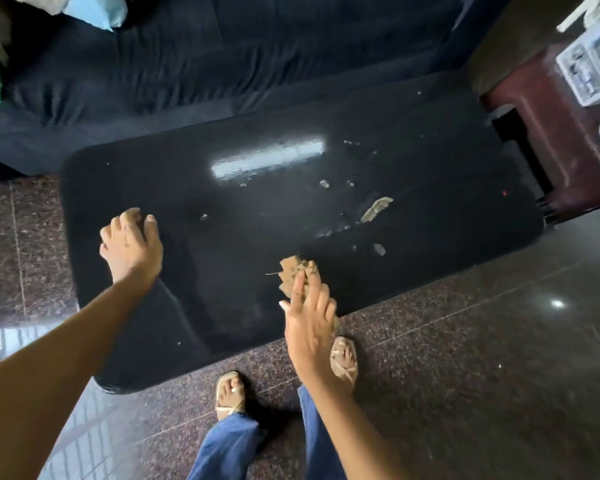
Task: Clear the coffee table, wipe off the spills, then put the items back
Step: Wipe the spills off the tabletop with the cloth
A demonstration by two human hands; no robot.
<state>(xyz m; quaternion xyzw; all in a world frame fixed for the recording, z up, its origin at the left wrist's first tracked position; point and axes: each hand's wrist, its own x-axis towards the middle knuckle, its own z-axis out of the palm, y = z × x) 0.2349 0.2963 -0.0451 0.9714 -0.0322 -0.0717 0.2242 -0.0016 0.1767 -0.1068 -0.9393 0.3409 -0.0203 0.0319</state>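
The black glossy coffee table (222, 306) fills the middle of the view. Dry brown leaf scraps and pale crumbs (376, 208) lie scattered with wet spots on its right half. My right hand (309, 323) is at the table's near edge, its fingers pinching a crumpled dry leaf (291, 271). My left hand (130, 245) rests over the table's left part, fingers curled around a small brown scrap (130, 214). A small droplet (204, 217) sits just right of that hand.
A dark blue sofa (187, 64) runs along the table's far side, with light cushions (94, 8) at its left end. A maroon stool (561, 140) carrying white items stands at the right. My sandalled feet (343, 358) are on the polished granite floor (465, 341).
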